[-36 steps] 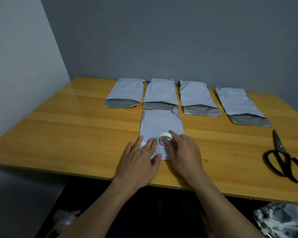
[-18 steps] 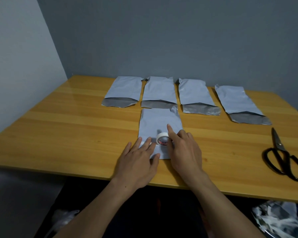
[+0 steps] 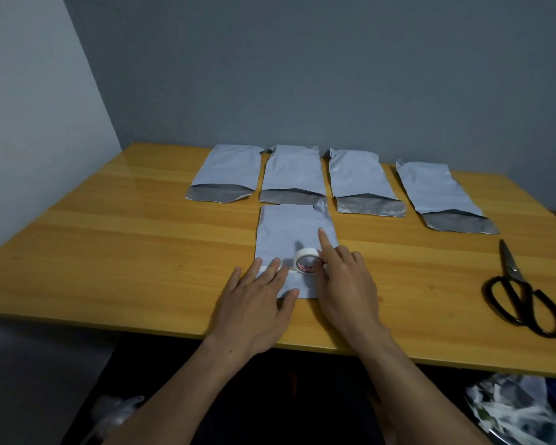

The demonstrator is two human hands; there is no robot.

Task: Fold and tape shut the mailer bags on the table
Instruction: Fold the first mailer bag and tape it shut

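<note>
One tape roll (image 3: 307, 262) stands between left fingers (image 3: 274, 268) and right fingers (image 3: 325, 247).

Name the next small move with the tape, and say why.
Probably draw the tape roll rightward across the near mailer. The left hand lies flat on the tape's start at the mailer's left side, the right hand holds the roll only about midway, so the strip looks unfinished.

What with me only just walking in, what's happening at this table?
A person is taping a folded mailer bag on the table. The left hand presses flat on the bag's near end, over a white strip of tape, while the right hand holds the tape roll standing on the bag. Four more bags lie open behind it; scissors lie untouched at right.
</note>
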